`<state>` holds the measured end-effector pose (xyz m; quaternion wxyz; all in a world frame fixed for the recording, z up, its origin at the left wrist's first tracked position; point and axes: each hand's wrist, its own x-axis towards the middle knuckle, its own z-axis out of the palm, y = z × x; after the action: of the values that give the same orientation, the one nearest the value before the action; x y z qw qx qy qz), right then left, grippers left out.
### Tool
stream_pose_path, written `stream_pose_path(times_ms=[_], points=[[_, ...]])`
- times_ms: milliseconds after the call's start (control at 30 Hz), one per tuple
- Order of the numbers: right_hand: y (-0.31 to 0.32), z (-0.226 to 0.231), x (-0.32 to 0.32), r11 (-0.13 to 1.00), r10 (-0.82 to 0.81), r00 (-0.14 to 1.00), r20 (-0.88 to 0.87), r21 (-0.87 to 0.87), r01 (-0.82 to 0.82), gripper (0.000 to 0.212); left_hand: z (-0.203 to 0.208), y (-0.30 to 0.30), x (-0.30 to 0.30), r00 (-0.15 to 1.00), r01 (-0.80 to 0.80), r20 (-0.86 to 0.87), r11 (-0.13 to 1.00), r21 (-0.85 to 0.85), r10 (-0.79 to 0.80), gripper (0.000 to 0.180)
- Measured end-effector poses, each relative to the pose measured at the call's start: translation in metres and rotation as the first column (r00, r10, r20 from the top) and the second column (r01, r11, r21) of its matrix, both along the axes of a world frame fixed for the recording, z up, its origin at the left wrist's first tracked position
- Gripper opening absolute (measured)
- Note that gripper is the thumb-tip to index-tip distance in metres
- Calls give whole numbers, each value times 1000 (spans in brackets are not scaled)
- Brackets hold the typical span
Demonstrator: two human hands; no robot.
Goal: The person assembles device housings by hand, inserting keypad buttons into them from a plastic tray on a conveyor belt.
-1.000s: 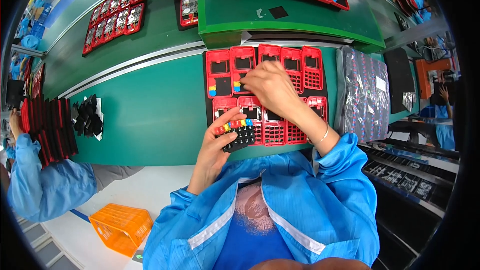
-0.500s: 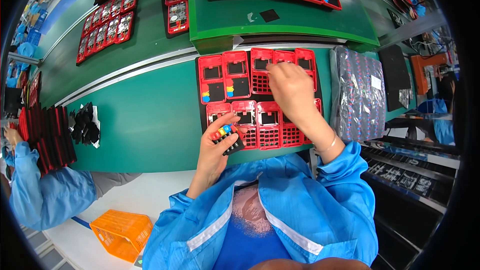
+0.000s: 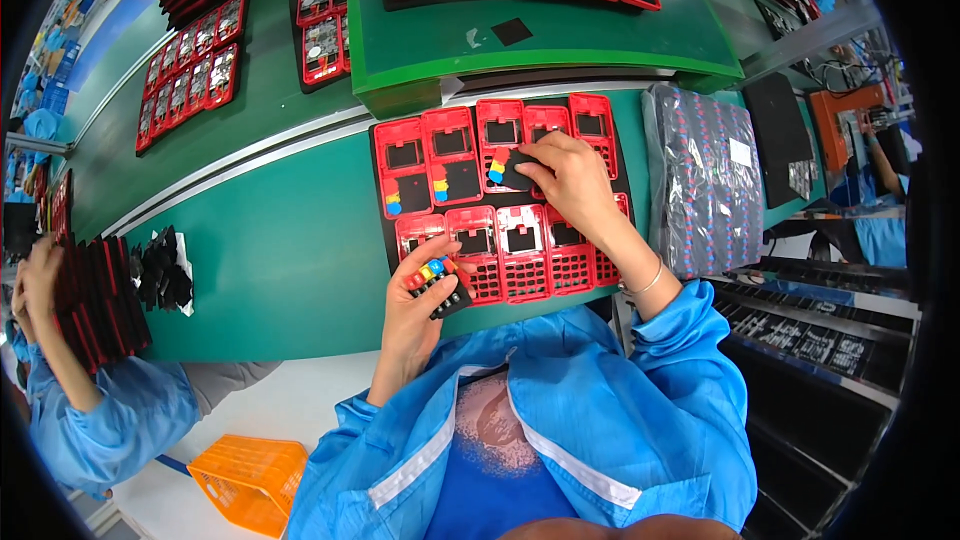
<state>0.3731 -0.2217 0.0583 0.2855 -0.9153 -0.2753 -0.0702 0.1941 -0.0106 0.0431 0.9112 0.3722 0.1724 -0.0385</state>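
Risk-wise, I'd say my right hand, pinching a black pad over the red shells, could seat it crooked, while left hand grips a keypad.

bright, even light from overhead fills the scene, with only soft, short shadows on the green worktop. colours look saturated. straight edges bow strongly toward the black round rim. the centre is sharp; the margins smear slightly. mild glare on the plastic-wrapped stack.
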Motion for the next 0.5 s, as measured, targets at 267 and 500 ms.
stream_pose_path(times_ms=[267,500], points=[[6,-7,10,994,77,996,37,76,-79,18,-1,-2,2,1000,-8,-5,1000,3,8,50],[6,-5,3,965,261,936,235,-73,-251,25,-3,-2,2,1000,-5,-12,1000,-12,5,50]])
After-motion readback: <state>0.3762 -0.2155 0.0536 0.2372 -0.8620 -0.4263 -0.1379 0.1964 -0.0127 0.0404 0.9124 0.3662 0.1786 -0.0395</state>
